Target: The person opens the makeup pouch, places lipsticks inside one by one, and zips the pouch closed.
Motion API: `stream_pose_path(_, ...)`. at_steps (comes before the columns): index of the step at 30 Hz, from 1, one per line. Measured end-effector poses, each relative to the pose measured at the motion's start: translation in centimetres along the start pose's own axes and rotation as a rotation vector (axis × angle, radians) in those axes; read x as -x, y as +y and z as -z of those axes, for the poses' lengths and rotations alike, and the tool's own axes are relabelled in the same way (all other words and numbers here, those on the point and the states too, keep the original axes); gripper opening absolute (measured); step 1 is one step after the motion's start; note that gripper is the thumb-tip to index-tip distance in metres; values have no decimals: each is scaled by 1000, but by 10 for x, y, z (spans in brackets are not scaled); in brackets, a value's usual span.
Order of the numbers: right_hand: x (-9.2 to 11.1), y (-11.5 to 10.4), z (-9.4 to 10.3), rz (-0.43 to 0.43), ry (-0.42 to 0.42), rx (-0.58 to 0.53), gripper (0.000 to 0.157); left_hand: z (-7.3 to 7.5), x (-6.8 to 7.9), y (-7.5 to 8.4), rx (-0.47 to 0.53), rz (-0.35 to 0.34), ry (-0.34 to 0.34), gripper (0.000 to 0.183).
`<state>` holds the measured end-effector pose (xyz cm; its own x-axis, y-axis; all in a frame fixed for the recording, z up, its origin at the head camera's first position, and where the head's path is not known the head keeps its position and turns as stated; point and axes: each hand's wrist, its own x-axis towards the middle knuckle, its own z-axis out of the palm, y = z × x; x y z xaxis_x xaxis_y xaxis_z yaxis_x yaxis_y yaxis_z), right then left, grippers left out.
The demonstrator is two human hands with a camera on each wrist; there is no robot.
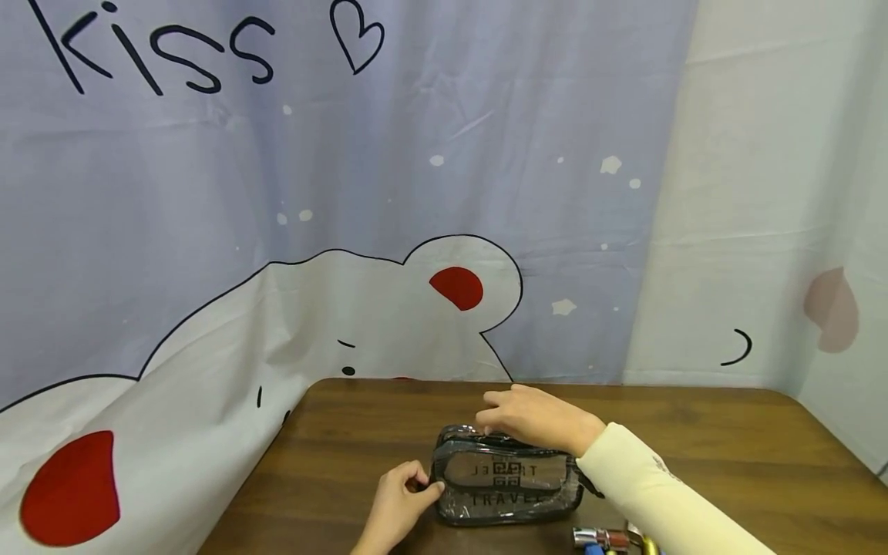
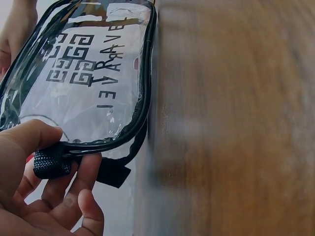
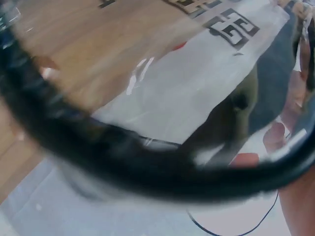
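Note:
A clear toiletry pouch [image 1: 509, 502] with black piping and "TRAVEL" lettering stands on the wooden table. My left hand [image 1: 401, 499] grips its left end. In the left wrist view, the thumb lies on the clear plastic and the fingers are behind a black fabric tab [image 2: 51, 164]. At the pouch's top edge, left of its middle, my right hand [image 1: 537, 416] has bent fingers along the zipper side; the fingertips are partly hidden there. Close up in the right wrist view, the black piping [image 3: 147, 172] curves blurred across the see-through plastic.
Small items lie at the table's front by the right sleeve, among them a silver and reddish tube [image 1: 602, 537], a blue piece [image 1: 593, 549] and a gold one [image 1: 649, 546]. A printed curtain [image 1: 333, 169] hangs behind the wooden table [image 1: 694, 447].

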<state>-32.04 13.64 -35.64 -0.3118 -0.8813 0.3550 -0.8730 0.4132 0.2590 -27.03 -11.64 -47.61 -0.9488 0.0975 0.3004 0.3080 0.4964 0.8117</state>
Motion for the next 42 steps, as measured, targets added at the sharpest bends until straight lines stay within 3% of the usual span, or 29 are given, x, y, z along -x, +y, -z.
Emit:
stream_pose_path(9,5,0,5,111,108,151,14,0,0,4,-14,-20,20,26)
stream_pose_path(15,11,-1,4,138,37,295,17,-1,1,5,-8,-17,17,26)
stream_pose_path(23,24,2,8,137,-23,393,15,-3,1,3,-8,-27,12,25)
stream_pose_path(37,47,13,11,161,52,420,14,-1,0,4,-33,-16,3,25)
stream_pose_path(42,51,14,13,164,42,419,13,-1,1,3,-32,-24,-2,25)
